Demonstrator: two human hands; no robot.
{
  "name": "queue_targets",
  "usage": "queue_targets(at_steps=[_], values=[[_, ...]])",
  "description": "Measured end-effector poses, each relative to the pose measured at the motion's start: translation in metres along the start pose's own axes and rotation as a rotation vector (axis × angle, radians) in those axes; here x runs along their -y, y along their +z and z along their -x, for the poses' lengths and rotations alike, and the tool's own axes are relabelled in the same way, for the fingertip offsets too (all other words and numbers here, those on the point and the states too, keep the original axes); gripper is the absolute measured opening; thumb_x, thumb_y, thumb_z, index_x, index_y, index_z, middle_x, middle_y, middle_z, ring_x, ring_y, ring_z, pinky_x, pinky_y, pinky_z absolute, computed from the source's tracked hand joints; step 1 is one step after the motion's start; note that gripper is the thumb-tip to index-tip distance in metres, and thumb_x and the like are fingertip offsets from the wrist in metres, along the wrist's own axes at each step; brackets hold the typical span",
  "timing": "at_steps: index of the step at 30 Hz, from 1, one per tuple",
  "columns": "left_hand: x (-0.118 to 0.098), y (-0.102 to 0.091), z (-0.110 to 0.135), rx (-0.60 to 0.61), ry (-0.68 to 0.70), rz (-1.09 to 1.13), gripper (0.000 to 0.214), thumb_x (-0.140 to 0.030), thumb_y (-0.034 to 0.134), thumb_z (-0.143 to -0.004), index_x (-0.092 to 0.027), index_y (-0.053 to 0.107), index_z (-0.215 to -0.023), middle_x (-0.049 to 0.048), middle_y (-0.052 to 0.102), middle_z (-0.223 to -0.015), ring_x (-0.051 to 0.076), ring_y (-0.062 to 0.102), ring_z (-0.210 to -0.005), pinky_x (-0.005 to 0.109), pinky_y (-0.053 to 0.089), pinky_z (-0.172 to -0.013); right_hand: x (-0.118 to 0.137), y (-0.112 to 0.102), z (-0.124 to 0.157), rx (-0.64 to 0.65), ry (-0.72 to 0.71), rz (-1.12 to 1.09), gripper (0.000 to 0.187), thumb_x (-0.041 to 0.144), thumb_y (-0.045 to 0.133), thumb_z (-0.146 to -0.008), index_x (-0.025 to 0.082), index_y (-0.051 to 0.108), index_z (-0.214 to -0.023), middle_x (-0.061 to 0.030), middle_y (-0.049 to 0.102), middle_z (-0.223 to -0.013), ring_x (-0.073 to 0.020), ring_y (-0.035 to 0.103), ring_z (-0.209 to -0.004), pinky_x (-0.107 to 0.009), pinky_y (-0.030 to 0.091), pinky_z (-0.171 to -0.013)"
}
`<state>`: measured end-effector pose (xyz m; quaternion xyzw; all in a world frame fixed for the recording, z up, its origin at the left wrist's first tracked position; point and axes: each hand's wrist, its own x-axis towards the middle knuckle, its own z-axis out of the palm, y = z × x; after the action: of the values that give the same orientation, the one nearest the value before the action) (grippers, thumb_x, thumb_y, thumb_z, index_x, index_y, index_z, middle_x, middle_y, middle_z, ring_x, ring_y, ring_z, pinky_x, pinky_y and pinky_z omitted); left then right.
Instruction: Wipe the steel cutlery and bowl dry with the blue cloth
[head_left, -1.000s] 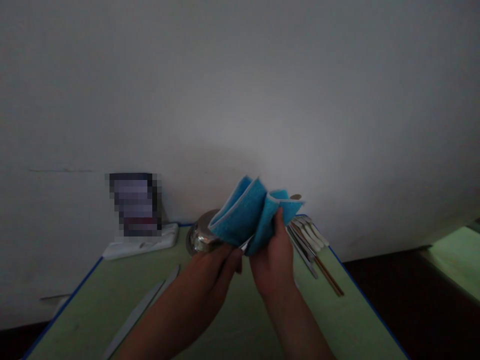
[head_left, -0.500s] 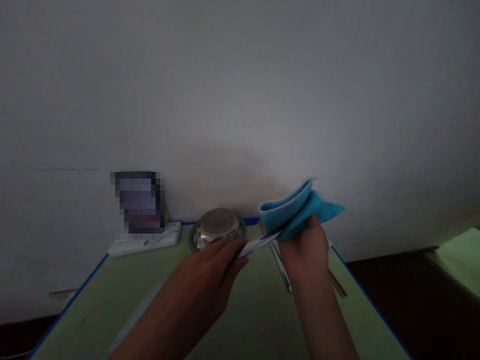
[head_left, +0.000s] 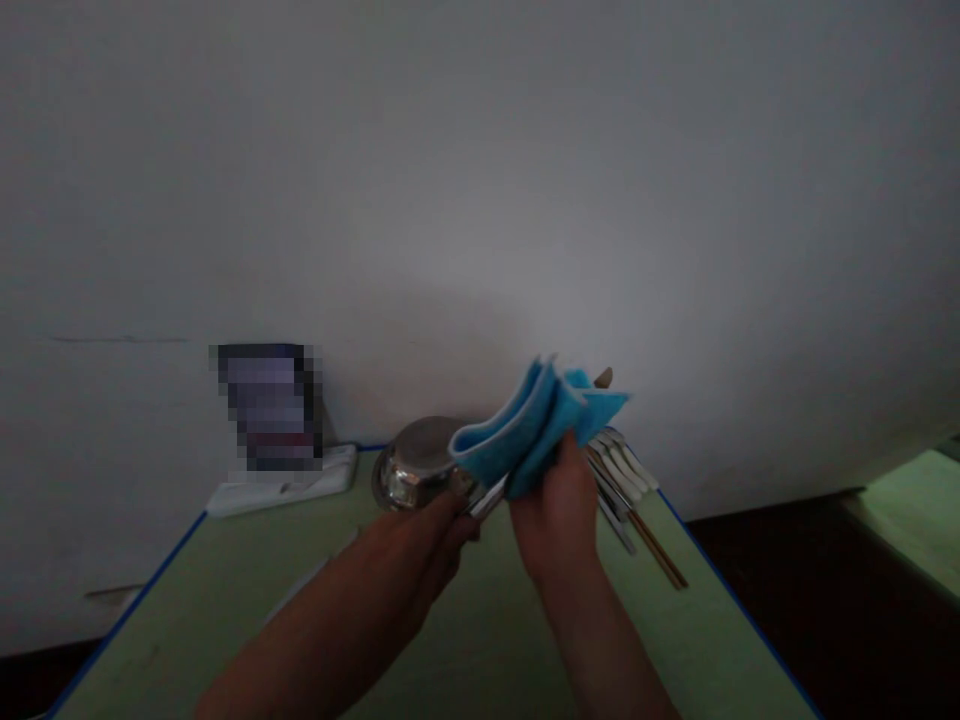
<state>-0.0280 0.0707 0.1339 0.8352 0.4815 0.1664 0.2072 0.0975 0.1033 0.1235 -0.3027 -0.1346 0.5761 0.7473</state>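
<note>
My left hand (head_left: 416, 535) is closed around one end of a shiny, narrow utensil (head_left: 491, 500). The utensil's far end is hidden by a folded blue cloth (head_left: 517, 420) with pale edging, so its exact kind cannot be made out. My right hand (head_left: 559, 510) grips the cloth from below and behind, thumb pressed on it, close against the utensil. Both hands are raised over the table in front of an upturned metal bowl (head_left: 427, 440), which the cloth and left hand partly cover.
On the green table (head_left: 480, 640) with blue edging, chopsticks (head_left: 660, 550), metal cutlery (head_left: 619, 525) and several white spoons (head_left: 626, 465) lie at the right. A blurred-out screen (head_left: 274, 410) stands on a white holder (head_left: 300, 490) at the left. Behind is a wall (head_left: 480, 200).
My right hand and the cloth have moved left, toward my left hand, uncovering the spoons and chopsticks. The left hand has shifted slightly left and down, still holding the utensil.
</note>
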Motion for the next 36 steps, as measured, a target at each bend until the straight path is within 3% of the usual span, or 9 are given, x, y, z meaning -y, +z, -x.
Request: queue_targets(at_steps=[4, 9, 12, 17, 20, 25, 27, 30, 36], values=[[0.007, -0.012, 0.013, 0.093, -0.021, 0.063, 0.030, -0.039, 0.032, -0.089, -0.022, 0.057, -0.089, -0.0009, 0.062, -0.068, 0.013, 0.056, -0.056, 0.022, 0.042, -0.052, 0.033, -0.007, -0.014, 0.056, -0.127, -0.114, 0.001, 0.021, 0.056, -0.073, 0.021, 0.056, -0.074, 0.0103, 0.059, -0.060, -0.0043, 0.053, -0.052, -0.017, 0.047, -0.055], [0.030, -0.022, 0.029, 0.077, -0.111, 0.174, 0.031, -0.043, 0.035, -0.087, -0.026, 0.057, -0.097, -0.0021, 0.065, -0.076, 0.012, 0.059, -0.063, 0.019, 0.046, -0.058, 0.060, -0.012, -0.015, 0.127, -0.109, -0.287, 0.009, 0.018, 0.048, -0.078, 0.018, 0.052, -0.070, 0.0088, 0.050, -0.054, -0.0021, 0.046, -0.043, -0.013, 0.042, -0.046], [0.029, -0.026, 0.026, -0.021, -0.143, 0.171, 0.034, -0.048, 0.035, -0.086, -0.025, 0.058, -0.095, -0.0008, 0.065, -0.082, 0.015, 0.060, -0.072, 0.021, 0.047, -0.063, 0.060, -0.013, -0.014, 0.145, -0.096, -0.292, 0.014, 0.021, 0.045, -0.080, 0.018, 0.052, -0.069, 0.0077, 0.051, -0.054, -0.0035, 0.048, -0.045, -0.016, 0.045, -0.048], [0.006, -0.028, 0.012, 0.045, -0.155, 0.058, 0.034, -0.053, 0.045, -0.080, -0.023, 0.059, -0.090, -0.0004, 0.064, -0.080, 0.017, 0.060, -0.071, 0.025, 0.045, -0.061, 0.044, -0.006, -0.005, 0.072, -0.063, -0.227, 0.012, 0.013, 0.051, -0.076, 0.018, 0.053, -0.064, 0.0085, 0.055, -0.053, -0.0053, 0.053, -0.048, -0.018, 0.047, -0.051], [0.006, -0.028, 0.011, 0.025, -0.114, 0.048, 0.034, -0.052, 0.044, -0.082, -0.023, 0.059, -0.090, -0.0002, 0.065, -0.081, 0.017, 0.060, -0.072, 0.025, 0.044, -0.062, 0.029, 0.002, 0.004, 0.082, 0.010, -0.203, 0.016, 0.015, 0.051, -0.077, 0.019, 0.054, -0.062, 0.0075, 0.058, -0.053, -0.0070, 0.055, -0.049, -0.020, 0.048, -0.052], [0.014, -0.031, 0.011, -0.022, -0.148, 0.065, 0.034, -0.050, 0.043, -0.083, -0.023, 0.063, -0.089, -0.0034, 0.064, -0.067, 0.014, 0.058, -0.059, 0.022, 0.040, -0.053, 0.017, 0.010, 0.007, 0.171, 0.173, -0.149, 0.020, 0.027, 0.045, -0.085, 0.022, 0.064, -0.080, 0.0028, 0.070, -0.077, -0.0123, 0.063, -0.078, -0.031, 0.050, -0.077], [0.013, -0.032, 0.010, -0.039, -0.158, 0.072, 0.034, -0.050, 0.044, -0.083, -0.023, 0.065, -0.088, -0.0046, 0.064, -0.062, 0.013, 0.058, -0.054, 0.021, 0.038, -0.050, 0.022, 0.007, 0.003, 0.188, 0.193, -0.122, 0.025, 0.032, 0.042, -0.086, 0.023, 0.064, -0.091, 0.0007, 0.071, -0.086, -0.0145, 0.063, -0.089, -0.036, 0.048, -0.085], [0.008, -0.033, 0.009, -0.036, -0.143, 0.077, 0.034, -0.050, 0.045, -0.083, -0.025, 0.066, -0.090, -0.0042, 0.067, -0.069, 0.014, 0.060, -0.058, 0.021, 0.040, -0.052, 0.041, 0.000, -0.005, 0.170, 0.153, -0.134, 0.030, 0.036, 0.038, -0.088, 0.024, 0.064, -0.095, 0.0000, 0.071, -0.086, -0.0155, 0.064, -0.089, -0.040, 0.046, -0.087], [0.012, -0.036, 0.011, -0.078, -0.126, 0.092, 0.031, -0.049, 0.052, -0.079, -0.027, 0.065, -0.097, -0.0020, 0.070, -0.083, 0.017, 0.063, -0.069, 0.023, 0.045, -0.059, 0.070, -0.013, -0.015, 0.184, -0.027, -0.209, 0.038, 0.033, 0.029, -0.091, 0.024, 0.066, -0.091, 0.0005, 0.072, -0.082, -0.0122, 0.065, -0.084, -0.034, 0.049, -0.084]])
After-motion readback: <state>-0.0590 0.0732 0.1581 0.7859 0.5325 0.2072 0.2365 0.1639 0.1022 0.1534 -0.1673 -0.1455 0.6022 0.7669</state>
